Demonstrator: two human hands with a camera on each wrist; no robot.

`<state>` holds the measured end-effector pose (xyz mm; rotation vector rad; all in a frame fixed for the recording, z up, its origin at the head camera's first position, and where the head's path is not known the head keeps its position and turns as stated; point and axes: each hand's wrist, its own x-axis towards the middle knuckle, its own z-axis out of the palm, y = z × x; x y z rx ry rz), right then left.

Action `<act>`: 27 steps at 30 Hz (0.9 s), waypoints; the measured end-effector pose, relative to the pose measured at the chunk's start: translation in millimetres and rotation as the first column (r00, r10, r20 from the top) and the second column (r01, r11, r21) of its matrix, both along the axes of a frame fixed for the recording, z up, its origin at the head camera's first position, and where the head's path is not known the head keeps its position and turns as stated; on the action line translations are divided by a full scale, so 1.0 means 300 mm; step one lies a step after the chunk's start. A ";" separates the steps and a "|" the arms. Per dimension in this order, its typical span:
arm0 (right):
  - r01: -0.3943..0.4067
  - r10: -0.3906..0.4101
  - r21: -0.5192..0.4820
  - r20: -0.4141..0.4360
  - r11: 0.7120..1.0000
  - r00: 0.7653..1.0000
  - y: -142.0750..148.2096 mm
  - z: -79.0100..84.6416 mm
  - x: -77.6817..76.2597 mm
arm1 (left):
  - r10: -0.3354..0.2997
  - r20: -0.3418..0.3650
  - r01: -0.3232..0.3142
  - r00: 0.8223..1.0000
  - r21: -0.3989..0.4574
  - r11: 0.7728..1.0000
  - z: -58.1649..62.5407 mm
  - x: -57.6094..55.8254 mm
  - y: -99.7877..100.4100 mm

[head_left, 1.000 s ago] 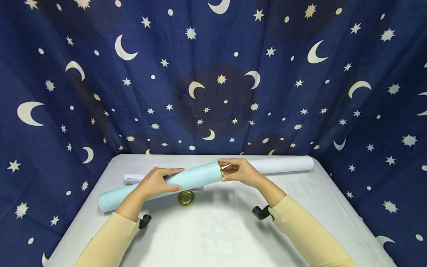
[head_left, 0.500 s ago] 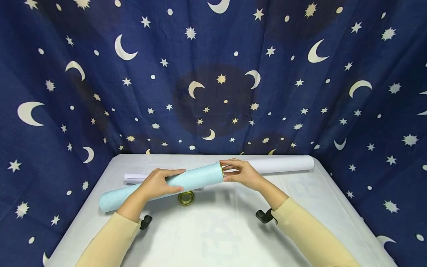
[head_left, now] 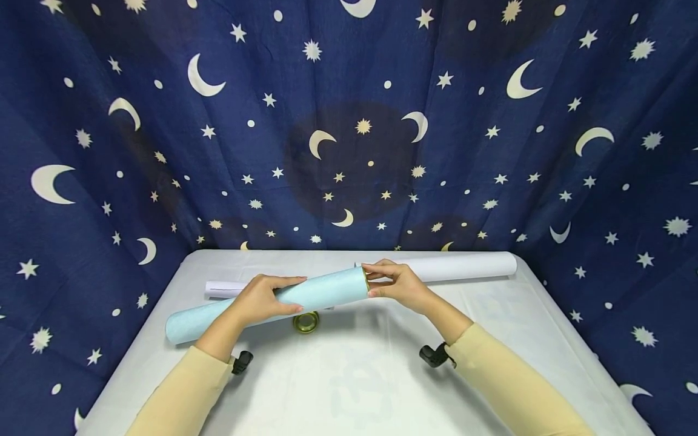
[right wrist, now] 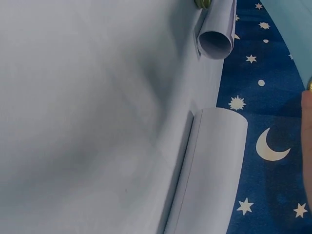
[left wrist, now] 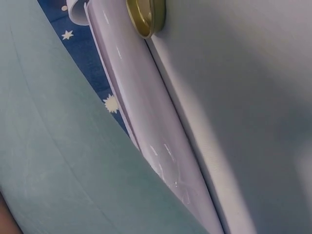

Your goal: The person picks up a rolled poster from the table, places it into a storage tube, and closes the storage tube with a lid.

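Observation:
A long light blue tube (head_left: 327, 292) slants over the table, its right end higher in the head view. My left hand (head_left: 264, 300) grips it around the middle, thumb on the near side and fingers over the far side. At the right end, the thumb and fingers of my right hand (head_left: 400, 287) pinch the gold rim (head_left: 366, 280). The inside of that end is hidden by the hand. Below the tube lies a round gold metal ring-shaped cap (head_left: 315, 323), also in the left wrist view, next to a glossy paper roll (left wrist: 141, 92).
A second, larger white paper roll (head_left: 463, 267) lies along the back right of the table. The smaller roll's open end (right wrist: 216, 44) shows in the right wrist view. A white cloth (head_left: 360, 369) covers the table; a blue star-and-moon curtain (head_left: 245, 151) stands behind and at both sides.
The tube and both hands have shifted slightly to the right in the head view. Less of the gold rim shows now. Both hands keep their hold.

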<state>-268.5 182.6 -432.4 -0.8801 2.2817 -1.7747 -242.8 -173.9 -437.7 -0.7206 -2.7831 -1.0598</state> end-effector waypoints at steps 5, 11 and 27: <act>-0.015 0.015 -0.012 0.004 1.000 1.000 -0.007 0.009 -0.007 | 0.019 0.027 -0.019 0.999 0.025 0.999 0.008 0.004 0.002; -0.022 0.023 -0.017 0.062 1.000 0.998 -0.007 0.013 -0.010 | 0.026 0.016 -0.027 1.000 0.033 0.999 0.007 0.002 0.005; -0.043 0.044 -0.029 0.042 0.999 0.998 -0.008 0.018 -0.018 | 0.011 -0.023 -0.011 1.000 0.015 1.000 0.011 0.011 0.002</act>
